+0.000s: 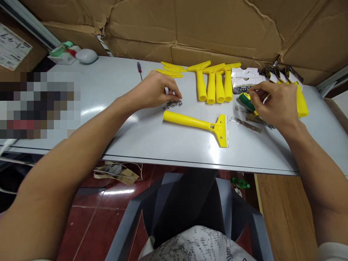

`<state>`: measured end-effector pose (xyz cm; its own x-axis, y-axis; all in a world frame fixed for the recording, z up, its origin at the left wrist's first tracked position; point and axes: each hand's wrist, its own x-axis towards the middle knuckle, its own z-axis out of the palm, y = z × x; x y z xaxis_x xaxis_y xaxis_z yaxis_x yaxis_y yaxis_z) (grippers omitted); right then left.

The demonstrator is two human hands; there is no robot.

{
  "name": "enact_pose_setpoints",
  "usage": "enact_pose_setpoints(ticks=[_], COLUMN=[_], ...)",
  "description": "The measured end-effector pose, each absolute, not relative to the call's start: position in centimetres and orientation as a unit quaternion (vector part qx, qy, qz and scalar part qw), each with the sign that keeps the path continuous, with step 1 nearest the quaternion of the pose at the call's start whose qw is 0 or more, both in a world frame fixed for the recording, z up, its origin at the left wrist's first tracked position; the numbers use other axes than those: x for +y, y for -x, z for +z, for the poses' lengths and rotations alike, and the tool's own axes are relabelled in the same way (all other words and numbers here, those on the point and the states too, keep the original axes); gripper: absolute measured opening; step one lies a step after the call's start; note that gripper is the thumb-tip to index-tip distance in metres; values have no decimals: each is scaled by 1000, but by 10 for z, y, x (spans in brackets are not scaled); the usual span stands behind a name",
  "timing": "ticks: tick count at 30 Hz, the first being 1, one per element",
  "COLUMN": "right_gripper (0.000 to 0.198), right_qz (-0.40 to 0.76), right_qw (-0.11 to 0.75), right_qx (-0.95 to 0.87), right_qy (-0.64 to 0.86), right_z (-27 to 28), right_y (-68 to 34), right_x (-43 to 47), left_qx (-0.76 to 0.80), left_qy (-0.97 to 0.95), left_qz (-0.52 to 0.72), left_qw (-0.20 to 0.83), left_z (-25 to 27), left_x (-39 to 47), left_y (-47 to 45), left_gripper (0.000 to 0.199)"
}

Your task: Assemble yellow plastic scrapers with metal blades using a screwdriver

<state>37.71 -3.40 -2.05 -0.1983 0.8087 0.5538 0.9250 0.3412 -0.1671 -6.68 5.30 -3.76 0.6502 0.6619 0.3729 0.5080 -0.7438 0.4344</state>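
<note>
My left hand has its thumb and fingertips pinched together at the edge of a small pile of screws. Whether a screw is between the fingertips is hidden. Around the green-and-yellow handle of a screwdriver, the fingers of my right hand are curled; the hand covers part of the tool. Between the hands, a yellow scraper lies flat, its head to the right with a blade along the edge and a screw in it. Metal blades lie just below my right hand.
Several yellow scraper handles lie behind, beside flat yellow pieces. A small screwdriver is further left. Packaging cards and more yellow handles are at right. Cardboard walls the back; the table edge is in front.
</note>
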Motion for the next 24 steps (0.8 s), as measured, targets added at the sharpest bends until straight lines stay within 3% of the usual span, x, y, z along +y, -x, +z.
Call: enact_pose_setpoints(ticks=[17, 24], right_gripper=[28, 23], right_qz=[-46, -55], right_qw=[234, 278], right_qx=[-751, -760], right_qy=[615, 584], right_z=[-11, -15], right_y=[-369, -371], right_x=[-44, -41], left_qx=[334, 366], left_qy=[-917, -914], left_qz=[193, 156], left_qw=[104, 74], left_z=[-45, -46], left_x=[60, 57], left_y=[71, 65], left_gripper=[24, 19])
